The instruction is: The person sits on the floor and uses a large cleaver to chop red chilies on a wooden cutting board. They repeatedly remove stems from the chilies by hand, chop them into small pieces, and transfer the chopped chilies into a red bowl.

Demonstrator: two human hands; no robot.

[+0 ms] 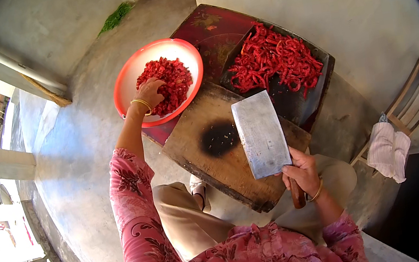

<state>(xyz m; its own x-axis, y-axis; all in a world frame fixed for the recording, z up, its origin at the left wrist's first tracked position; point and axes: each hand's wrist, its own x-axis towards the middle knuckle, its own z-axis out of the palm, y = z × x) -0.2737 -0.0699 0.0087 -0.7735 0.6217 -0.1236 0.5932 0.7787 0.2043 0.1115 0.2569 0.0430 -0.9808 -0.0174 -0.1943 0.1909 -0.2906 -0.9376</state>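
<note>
My right hand (302, 172) grips the wooden handle of a broad cleaver (261, 134). Its wide grey blade points away from me over the wooden chopping board (188, 131), which has a dark patch with a few seeds on it. My left hand (150, 93) reaches into a white basin with a red rim (126, 81). The fingers are loosely spread at the chopped red chillies (173, 76), their tips partly hidden. To the right of the basin, whole red chillies (277, 58) fill a dark square tray (315, 96).
Basin, board and tray rest on a low dark red table (204, 26). A wooden chair (413, 100) with a pale cloth (387, 148) over it stands at the right. Green stalks (115, 17) lie by the far wall. Columns and a bright opening are on the left.
</note>
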